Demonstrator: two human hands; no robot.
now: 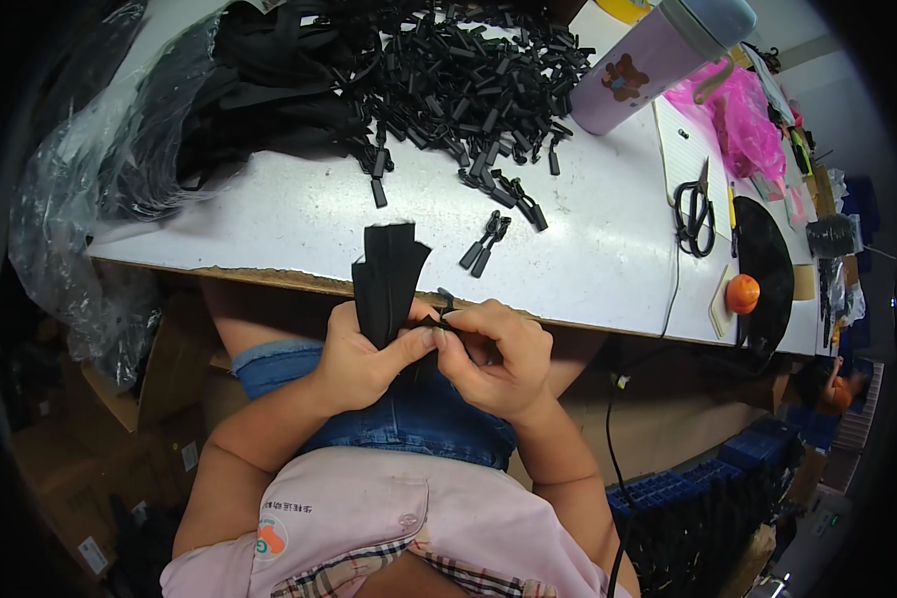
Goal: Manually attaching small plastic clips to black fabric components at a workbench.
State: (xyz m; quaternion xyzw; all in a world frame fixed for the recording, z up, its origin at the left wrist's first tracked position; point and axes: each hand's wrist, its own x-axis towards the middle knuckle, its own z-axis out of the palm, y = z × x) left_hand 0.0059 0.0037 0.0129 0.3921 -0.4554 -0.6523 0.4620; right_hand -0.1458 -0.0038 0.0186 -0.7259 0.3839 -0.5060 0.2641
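Observation:
My left hand is closed around several black zipper tapes, whose ends stick up just past the table's front edge. Beside it, my right hand pinches a small dark piece that looks like a zipper slider, mostly hidden by the fingers. Thumbs nearly touch where the tape meets this piece. Both hands are above my lap at the near side of the white table. Ahead lie a few loose zipper sliders with long black pulls, in front of a large heap of sliders.
At the left, black zipper tapes lie in a clear plastic bag. A lilac bottle stands behind right. Scissors, an orange round thing and a pink bag are at the right. A cable hangs down.

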